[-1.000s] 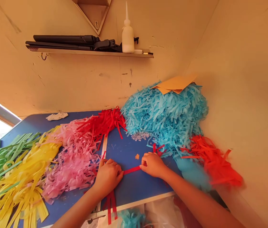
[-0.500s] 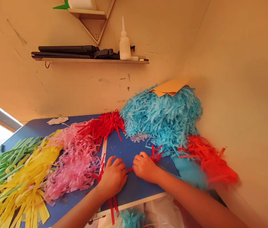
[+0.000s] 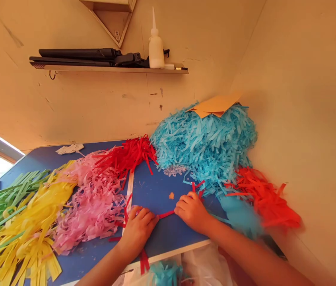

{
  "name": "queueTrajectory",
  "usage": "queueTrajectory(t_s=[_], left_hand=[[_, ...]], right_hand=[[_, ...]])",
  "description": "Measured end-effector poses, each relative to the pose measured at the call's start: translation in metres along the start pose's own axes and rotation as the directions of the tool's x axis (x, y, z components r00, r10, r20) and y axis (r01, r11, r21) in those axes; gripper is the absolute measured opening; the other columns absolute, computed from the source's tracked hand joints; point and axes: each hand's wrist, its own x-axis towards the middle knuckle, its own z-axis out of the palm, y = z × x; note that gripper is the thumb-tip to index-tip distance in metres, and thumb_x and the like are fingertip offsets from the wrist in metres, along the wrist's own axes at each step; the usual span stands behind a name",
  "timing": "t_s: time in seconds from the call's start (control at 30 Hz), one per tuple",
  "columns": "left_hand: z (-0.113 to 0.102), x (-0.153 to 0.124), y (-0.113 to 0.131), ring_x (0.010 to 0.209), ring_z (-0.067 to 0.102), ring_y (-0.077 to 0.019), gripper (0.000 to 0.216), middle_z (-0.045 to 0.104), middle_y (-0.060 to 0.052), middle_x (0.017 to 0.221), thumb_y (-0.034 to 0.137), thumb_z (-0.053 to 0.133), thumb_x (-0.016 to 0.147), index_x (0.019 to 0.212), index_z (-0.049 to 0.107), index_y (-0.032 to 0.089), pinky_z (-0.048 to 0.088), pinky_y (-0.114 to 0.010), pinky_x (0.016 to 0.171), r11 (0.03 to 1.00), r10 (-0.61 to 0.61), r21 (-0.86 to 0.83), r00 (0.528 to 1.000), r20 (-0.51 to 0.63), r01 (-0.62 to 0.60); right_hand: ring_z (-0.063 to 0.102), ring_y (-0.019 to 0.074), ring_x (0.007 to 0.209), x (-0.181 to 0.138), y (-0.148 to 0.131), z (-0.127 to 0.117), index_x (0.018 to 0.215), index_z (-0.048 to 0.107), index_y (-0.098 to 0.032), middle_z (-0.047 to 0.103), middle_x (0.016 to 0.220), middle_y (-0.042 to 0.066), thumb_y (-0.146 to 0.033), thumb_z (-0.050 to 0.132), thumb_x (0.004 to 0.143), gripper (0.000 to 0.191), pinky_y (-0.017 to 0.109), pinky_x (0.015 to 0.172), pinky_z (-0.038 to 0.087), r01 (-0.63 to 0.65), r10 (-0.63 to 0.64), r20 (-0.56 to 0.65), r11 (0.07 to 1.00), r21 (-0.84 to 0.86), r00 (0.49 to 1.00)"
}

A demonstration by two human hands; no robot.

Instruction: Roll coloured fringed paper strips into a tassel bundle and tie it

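A narrow red paper strip (image 3: pixel 167 214) runs between my two hands, just above or on the blue tabletop. Its left end is pinched under the curled fingers of my left hand (image 3: pixel 140 225). My right hand (image 3: pixel 194 212) grips the other end, fingers closed. More red strips stick out around my left hand, and a few red ends (image 3: pixel 144 263) hang over the table edge below it. Past my right fingers, red ends (image 3: pixel 197 186) fan out towards a large heap of blue shredded paper (image 3: pixel 203 139). A small orange scrap (image 3: pixel 171 196) lies between the hands.
Left on the blue table (image 3: pixel 152 186) lie pink (image 3: pixel 93 206), yellow (image 3: pixel 39 210) and green strips (image 3: pixel 15 194), with a red pile (image 3: pixel 129 155) behind. Another red bunch (image 3: pixel 263 194) sits right. Orange paper (image 3: pixel 217 105) tops the blue heap. A wall shelf (image 3: pixel 111 69) holds a white bottle (image 3: pixel 156 49).
My hands have moved farther apart, so more of the red strip shows between them. The small orange scrap has come into sight. The view has shifted slightly.
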Motion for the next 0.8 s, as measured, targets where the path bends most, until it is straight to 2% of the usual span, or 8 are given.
queueTrajectory(t_s=[0.07,0.17,0.23,0.37,0.53,0.8], left_hand=[[-0.001,-0.005,-0.006,0.092,0.06,-0.0216,0.027,0.074,-0.002,0.094,0.017,0.049,0.098,0.109,0.071,0.029,0.034,-0.044,0.097,0.994,-0.034,-0.103,0.999,0.003,0.034],[-0.001,-0.004,-0.013,0.086,0.063,-0.0204,0.026,0.075,-0.001,0.089,0.024,0.05,0.098,0.095,0.075,0.029,0.038,-0.042,0.09,0.956,-0.139,-0.254,0.99,0.036,0.144],[-0.002,-0.001,-0.015,0.081,0.063,-0.0199,0.029,0.074,-0.002,0.085,0.03,0.05,0.098,0.086,0.076,0.027,0.04,-0.041,0.086,0.928,-0.205,-0.3,0.976,0.08,0.219],[-0.004,0.002,-0.013,0.082,0.064,-0.0207,0.029,0.072,-0.003,0.085,0.035,0.052,0.095,0.082,0.076,0.026,0.042,-0.04,0.084,0.909,-0.247,-0.306,0.958,0.148,0.282],[-0.009,0.007,-0.006,0.085,0.063,-0.0233,0.026,0.073,-0.002,0.086,0.041,0.058,0.092,0.081,0.077,0.027,0.039,-0.042,0.082,0.894,-0.34,-0.235,0.919,0.199,0.382],[-0.017,0.027,-0.001,0.078,0.059,-0.0228,0.025,0.068,-0.001,0.071,0.031,0.061,0.086,0.063,0.065,0.022,0.036,-0.039,0.077,0.891,-0.364,-0.17,0.885,0.29,0.422]], right_hand=[[0.054,0.0188,0.09,-0.005,0.009,-0.003,0.085,0.072,-0.023,0.071,0.09,0.002,-0.02,0.057,0.099,0.021,0.038,0.084,0.029,-0.052,0.052,0.012,0.997,0.061,0.999],[0.056,0.017,0.09,-0.007,0.019,-0.007,0.079,0.075,-0.025,0.071,0.09,-0.001,-0.026,0.072,0.09,0.011,0.035,0.082,0.031,-0.15,0.144,0.051,0.975,0.163,0.988],[0.057,0.0161,0.088,-0.007,0.023,-0.009,0.075,0.075,-0.025,0.071,0.088,-0.001,-0.025,0.076,0.087,0.011,0.033,0.08,0.033,-0.218,0.205,0.081,0.951,0.219,0.975],[0.057,0.0167,0.087,-0.007,0.028,-0.012,0.074,0.076,-0.023,0.069,0.088,0.0,-0.024,0.077,0.085,0.012,0.033,0.082,0.035,-0.305,0.28,0.125,0.907,0.29,0.952],[0.055,0.0177,0.088,-0.007,0.027,-0.014,0.073,0.073,-0.021,0.066,0.088,0.001,-0.022,0.076,0.085,0.011,0.034,0.083,0.034,-0.342,0.308,0.152,0.885,0.317,0.939],[0.055,0.017,0.085,0.0,0.027,-0.016,0.068,0.069,-0.02,0.066,0.089,0.0,-0.017,0.074,0.081,0.014,0.032,0.08,0.032,-0.381,0.317,0.238,0.871,0.309,0.918]])
